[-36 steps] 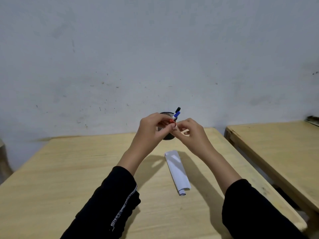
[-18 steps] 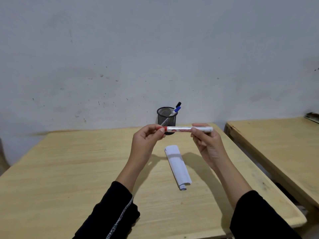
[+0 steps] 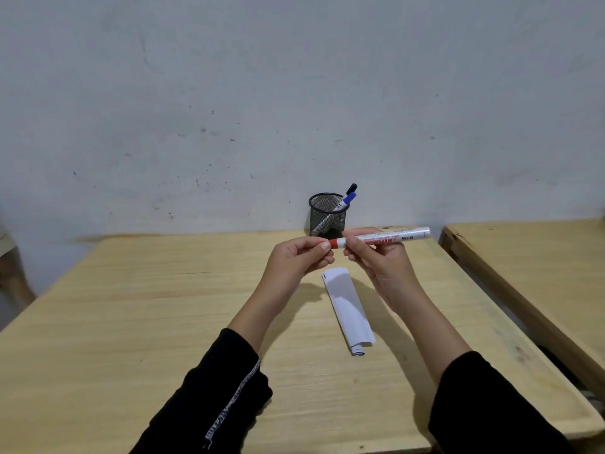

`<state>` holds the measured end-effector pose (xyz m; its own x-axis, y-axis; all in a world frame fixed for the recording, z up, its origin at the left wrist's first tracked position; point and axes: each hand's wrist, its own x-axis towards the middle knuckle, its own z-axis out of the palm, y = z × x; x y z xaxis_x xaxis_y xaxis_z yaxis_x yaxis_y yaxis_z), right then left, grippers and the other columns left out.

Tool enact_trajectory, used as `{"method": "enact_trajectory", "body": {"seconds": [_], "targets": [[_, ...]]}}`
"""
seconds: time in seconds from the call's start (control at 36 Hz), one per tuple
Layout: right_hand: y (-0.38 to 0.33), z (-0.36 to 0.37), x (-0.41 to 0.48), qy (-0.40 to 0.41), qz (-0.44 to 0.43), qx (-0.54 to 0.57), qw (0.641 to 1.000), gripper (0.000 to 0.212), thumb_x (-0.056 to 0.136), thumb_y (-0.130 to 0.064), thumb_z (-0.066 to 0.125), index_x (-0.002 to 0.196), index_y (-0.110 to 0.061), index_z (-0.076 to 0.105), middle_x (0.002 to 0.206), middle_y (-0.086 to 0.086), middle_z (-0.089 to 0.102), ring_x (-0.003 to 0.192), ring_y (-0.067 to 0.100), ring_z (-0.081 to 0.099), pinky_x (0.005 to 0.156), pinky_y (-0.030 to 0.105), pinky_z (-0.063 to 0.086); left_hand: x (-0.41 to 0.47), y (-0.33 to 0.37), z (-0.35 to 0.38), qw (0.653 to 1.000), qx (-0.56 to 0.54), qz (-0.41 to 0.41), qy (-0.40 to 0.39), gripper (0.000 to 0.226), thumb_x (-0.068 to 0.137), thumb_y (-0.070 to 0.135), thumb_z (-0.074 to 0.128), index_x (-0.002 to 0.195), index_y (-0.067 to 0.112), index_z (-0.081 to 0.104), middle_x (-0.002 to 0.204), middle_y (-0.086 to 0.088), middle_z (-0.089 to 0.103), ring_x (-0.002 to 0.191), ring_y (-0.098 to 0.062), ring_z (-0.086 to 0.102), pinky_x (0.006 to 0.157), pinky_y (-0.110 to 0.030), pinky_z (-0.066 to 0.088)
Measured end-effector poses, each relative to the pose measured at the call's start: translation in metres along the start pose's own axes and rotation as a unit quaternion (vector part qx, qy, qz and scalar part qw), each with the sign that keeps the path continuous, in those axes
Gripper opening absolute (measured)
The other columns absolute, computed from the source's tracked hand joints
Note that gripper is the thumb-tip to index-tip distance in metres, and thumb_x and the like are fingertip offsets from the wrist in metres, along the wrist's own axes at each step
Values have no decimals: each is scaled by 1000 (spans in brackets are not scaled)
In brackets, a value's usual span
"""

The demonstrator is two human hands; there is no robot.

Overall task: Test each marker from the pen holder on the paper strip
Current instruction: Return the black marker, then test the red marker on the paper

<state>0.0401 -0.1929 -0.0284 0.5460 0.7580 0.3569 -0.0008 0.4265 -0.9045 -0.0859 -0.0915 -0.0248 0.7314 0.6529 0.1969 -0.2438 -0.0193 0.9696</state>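
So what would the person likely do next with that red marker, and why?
Probably pull the red cap off. The left hand pinches the cap end while the right hand grips the barrel of the red marker, held level above the table. The paper strip lies just below, showing only one small dark mark at its far end. The marker seems still capped, so it cannot write yet.

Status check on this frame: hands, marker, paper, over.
Left hand pinching red cap, right hand gripping marker barrel. Paper strip flat below, one short mark. Nothing in the way.
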Motion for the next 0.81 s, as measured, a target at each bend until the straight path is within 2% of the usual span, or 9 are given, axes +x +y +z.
{"method": "enact_trajectory", "body": {"seconds": [0.25, 0.36, 0.42, 0.5, 0.61, 0.67, 0.75, 0.81], "targets": [[11, -5, 17, -54, 9, -63, 997, 19, 74, -19, 74, 90, -10, 70, 73, -4, 69, 70, 14, 62, 68, 23, 50, 8, -10, -16, 999, -21, -47, -15, 10, 88, 4, 58, 88, 4, 68, 67, 0, 70, 63, -4, 65, 68, -12, 52], [9, -6, 18, -62, 11, -62, 996, 36, 64, -36, 81, 91, -15, 72, 79, 1, 68, 74, 16, 59, 71, 22, 49, 11, -12, -19, 999, -30, -39, 0, 12, 89, 6, 57, 85, 4, 68, 65, 2, 70, 62, -4, 64, 67, -12, 52], [8, -8, 19, -59, 5, -51, 997, 27, 69, -30, 78, 91, -16, 71, 78, -4, 69, 75, 12, 59, 71, 21, 49, 12, -13, -23, 998, -42, -38, 16, 12, 88, 6, 58, 82, 4, 69, 65, 3, 70, 62, -4, 64, 67, -12, 53], [9, -13, 18, -35, 10, -10, 999, 12, 79, -9, 66, 89, -13, 69, 72, -10, 68, 72, 7, 58, 70, 18, 50, 14, -15, -32, 997, -33, -33, 63, 9, 86, 6, 63, 79, 5, 69, 65, 1, 69, 61, -6, 64, 67, -13, 54], [16, -21, 21, 14, 30, -7, 999, 12, 82, -3, 62, 87, -11, 69, 72, -7, 67, 69, 10, 57, 68, 19, 50, 25, -28, -46, 982, 122, -24, 144, 9, 81, 4, 67, 75, 10, 69, 68, -6, 66, 58, -7, 63, 67, -15, 53], [20, -23, 22, 37, 42, -14, 998, 11, 82, -4, 63, 87, -11, 70, 73, -6, 67, 70, 11, 58, 69, 20, 51, 31, -34, -49, 964, 211, -24, 163, 7, 76, 5, 71, 72, 11, 69, 66, -4, 61, 59, -10, 57, 59, -13, 49], [28, -26, 23, 59, 61, -26, 996, 11, 82, -5, 64, 85, -13, 71, 75, -4, 67, 71, 11, 59, 70, 20, 51, 39, -41, -50, 944, 290, -33, 154, 3, 72, 3, 70, 74, 3, 68, 60, 0, 51, 50, -4, 46, 43, -6, 38], [33, -27, 23, 66, 74, -32, 995, 9, 82, -7, 65, 85, -13, 71, 78, 1, 66, 71, 11, 60, 70, 20, 51, 45, -46, -50, 933, 334, -47, 126, 6, 70, 2, 68, 75, -1, 66, 58, 0, 50, 49, -7, 46, 49, -13, 42]]}}
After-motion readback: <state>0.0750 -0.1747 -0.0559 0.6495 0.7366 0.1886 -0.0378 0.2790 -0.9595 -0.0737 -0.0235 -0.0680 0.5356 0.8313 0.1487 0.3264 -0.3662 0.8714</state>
